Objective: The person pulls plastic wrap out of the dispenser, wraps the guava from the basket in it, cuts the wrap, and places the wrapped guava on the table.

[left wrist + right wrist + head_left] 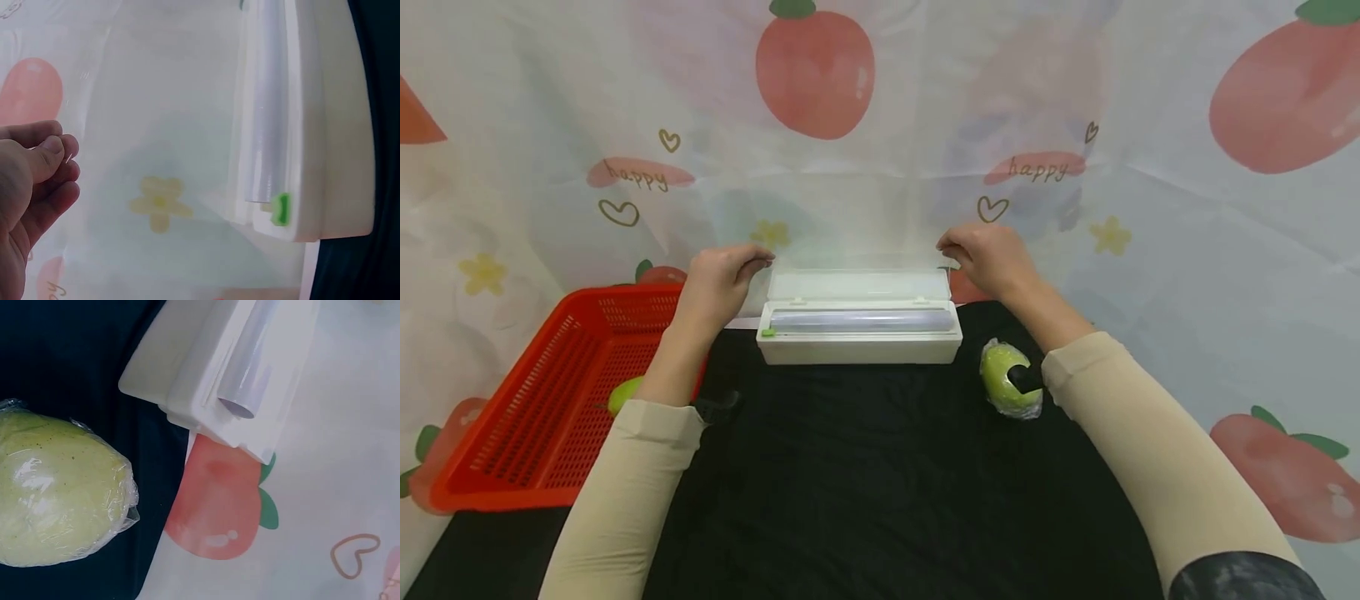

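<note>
A white cling film dispenser (859, 346) stands open at the back of the black cloth, lid raised, a clear film roll (861, 321) inside. Its green slider (281, 209) sits at the left end. Behind the lid's left corner, my left hand (721, 282) pinches the faint edge of a clear film sheet between thumb and forefinger. My right hand (988, 257) pinches at the lid's right corner, level with the left hand; the film there is barely visible. In the right wrist view my right hand is out of sight. A film-wrapped yellow-green fruit (59, 487) lies right of the dispenser.
A red plastic basket (523, 383) stands at the left with a green fruit (623, 393) in it, partly hidden by my left forearm. Black cloth (850, 483) covers the table. A printed white curtain (917, 100) hangs close behind the dispenser.
</note>
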The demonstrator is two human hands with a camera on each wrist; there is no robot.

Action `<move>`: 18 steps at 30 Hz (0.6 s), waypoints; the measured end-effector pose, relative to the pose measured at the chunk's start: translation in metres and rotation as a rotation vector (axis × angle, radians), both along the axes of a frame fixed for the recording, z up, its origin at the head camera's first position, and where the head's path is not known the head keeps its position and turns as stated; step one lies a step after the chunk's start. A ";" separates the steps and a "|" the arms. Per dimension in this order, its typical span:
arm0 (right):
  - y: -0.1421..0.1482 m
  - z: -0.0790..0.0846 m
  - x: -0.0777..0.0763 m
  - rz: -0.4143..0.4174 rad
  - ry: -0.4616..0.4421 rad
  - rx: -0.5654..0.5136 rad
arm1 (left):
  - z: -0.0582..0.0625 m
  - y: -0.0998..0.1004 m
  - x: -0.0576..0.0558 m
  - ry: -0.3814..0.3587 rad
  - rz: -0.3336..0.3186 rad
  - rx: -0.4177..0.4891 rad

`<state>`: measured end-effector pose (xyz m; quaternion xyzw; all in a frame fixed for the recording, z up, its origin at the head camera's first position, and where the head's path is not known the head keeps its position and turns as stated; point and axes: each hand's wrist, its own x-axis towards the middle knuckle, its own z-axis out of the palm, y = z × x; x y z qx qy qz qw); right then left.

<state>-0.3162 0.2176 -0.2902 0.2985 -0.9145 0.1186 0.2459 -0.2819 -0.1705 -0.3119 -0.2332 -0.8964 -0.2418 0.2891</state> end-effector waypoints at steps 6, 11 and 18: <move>0.000 0.004 0.003 0.017 0.019 -0.016 | 0.005 -0.001 0.003 0.007 0.020 0.015; 0.001 0.010 0.003 0.036 0.051 -0.028 | 0.010 -0.001 0.005 0.029 0.021 0.020; 0.001 0.016 0.003 0.068 0.101 -0.038 | 0.017 -0.003 0.008 0.043 0.010 0.035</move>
